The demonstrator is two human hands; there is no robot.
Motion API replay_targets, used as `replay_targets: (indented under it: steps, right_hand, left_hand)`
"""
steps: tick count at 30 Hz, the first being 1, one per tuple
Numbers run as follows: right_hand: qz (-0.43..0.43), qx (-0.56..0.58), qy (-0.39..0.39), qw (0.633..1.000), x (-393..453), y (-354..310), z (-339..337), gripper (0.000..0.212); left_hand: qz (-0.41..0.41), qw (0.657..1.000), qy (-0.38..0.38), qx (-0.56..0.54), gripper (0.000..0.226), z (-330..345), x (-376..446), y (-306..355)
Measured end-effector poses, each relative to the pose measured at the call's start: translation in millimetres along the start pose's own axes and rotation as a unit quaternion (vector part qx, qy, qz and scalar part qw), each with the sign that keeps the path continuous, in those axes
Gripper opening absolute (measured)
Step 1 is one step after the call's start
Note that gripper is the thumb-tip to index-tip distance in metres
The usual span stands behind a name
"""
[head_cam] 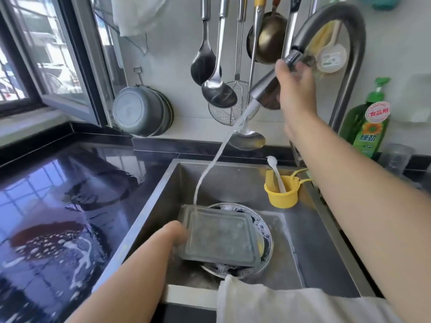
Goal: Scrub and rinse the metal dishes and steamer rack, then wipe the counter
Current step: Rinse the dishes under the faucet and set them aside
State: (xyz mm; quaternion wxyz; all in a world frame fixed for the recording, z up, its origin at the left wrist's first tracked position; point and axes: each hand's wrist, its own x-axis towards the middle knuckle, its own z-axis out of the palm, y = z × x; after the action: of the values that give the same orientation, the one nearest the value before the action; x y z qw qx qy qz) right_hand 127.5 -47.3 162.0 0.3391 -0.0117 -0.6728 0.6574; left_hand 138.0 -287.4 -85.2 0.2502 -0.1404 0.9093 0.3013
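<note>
Nearest: white cloth (268,301) draped over the front rim of the sink (326,248). Black counter (58,194) to the left, glossy, wet, with suds and a reddish patch near its front; window panes reflected in it.

Sink: steel, square-cornered. Left hand (177,233) at the left edge of a rectangular metal tray (221,236); fingers are under the tray and hidden, so grip cannot be told exactly, but the hand holds the tray tilted above a round metal dish (265,231). Tray grey, dull, flat-bottomed, raised rim, wet. Dish shows foam along its rim. Water stream (210,169) lands on the tray's far-left corner.

Further back: yellow cup (283,194) with a white brush (276,171) in the sink's far right corner.

Right hand (295,87) raised, fingers wrapped round the pull-out spray head (265,86) of the faucet (349,43), aiming it down-left.

Wall: hanging ladles, skimmer, small pan; steel bowls (142,111) on a hook. Green soap bottle (368,122) at right. Window (35,54) at left.
</note>
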Motion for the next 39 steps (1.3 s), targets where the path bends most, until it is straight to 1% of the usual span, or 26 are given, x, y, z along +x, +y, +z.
replay_targets:
  steps: [2, 3, 4, 5, 7, 10, 12, 14, 17, 20, 22, 26, 29, 35, 39]
  right_hand:
    - [-0.029, -0.006, 0.024, 0.999, 3, -2, 3, 0.027]
    - [-0.038, -0.016, 0.029, 0.999, 4, 0, 3, 0.018]
    - [-0.039, -0.032, 0.031, 0.998, 4, 3, 2, 0.016]
    - [-0.042, -0.06, 0.033, 0.997, 1, 6, 0, 0.017]
    - [-0.055, -0.137, 0.031, 0.989, -12, 16, -7, 0.021]
    - [-0.078, -0.26, 0.004, 0.963, -43, 42, -20, 0.021]
    - [-0.075, -0.316, -0.012, 0.946, -62, 61, -25, 0.022]
    - [-0.049, -0.345, -0.035, 0.937, -75, 76, -23, 0.021]
    - [0.016, -0.317, -0.089, 0.944, -81, 87, -10, 0.022]
    - [0.057, -0.245, -0.128, 0.959, -73, 85, 3, 0.031]
    - [0.072, -0.216, -0.14, 0.964, -69, 86, 4, 0.029]
    - [0.084, -0.154, -0.151, 0.973, -70, 91, 4, 0.029]
    - [0.092, -0.108, -0.152, 0.978, -71, 93, 7, 0.03]
    - [0.089, -0.11, -0.147, 0.979, -71, 94, 5, 0.033]
    - [0.085, -0.115, -0.143, 0.979, -71, 95, 6, 0.036]
  left_hand:
    - [-0.021, 0.998, -0.046, -0.04, 0.037, 2, 6, -6]
    - [-0.033, 0.996, -0.055, -0.058, 0.036, 4, 15, -11]
    - [-0.042, 0.995, -0.065, -0.062, 0.034, 6, 20, -12]
    - [-0.038, 0.994, -0.065, -0.074, 0.032, 7, 27, -14]
    - [-0.033, 0.991, -0.043, -0.119, 0.032, 5, 20, -12]
    - [-0.01, 0.984, -0.001, -0.176, 0.014, 0, 6, -3]
    - [0.003, 0.974, 0.019, -0.225, 0.016, -2, -1, 6]
    - [0.034, 0.959, 0.019, -0.281, 0.019, -4, -11, 17]
    - [0.083, 0.943, -0.005, -0.323, 0.019, -3, -21, 27]
    - [0.104, 0.935, 0.02, -0.338, 0.016, -7, -22, 29]
    - [0.11, 0.924, 0.038, -0.364, 0.012, -11, -16, 28]
    - [0.138, 0.906, 0.076, -0.392, 0.011, -15, -15, 31]
    - [0.178, 0.901, 0.11, -0.381, 0.017, -11, -23, 38]
    - [0.238, 0.894, 0.145, -0.35, 0.022, -10, -30, 42]
    - [0.266, 0.892, 0.135, -0.341, 0.02, -12, -29, 41]
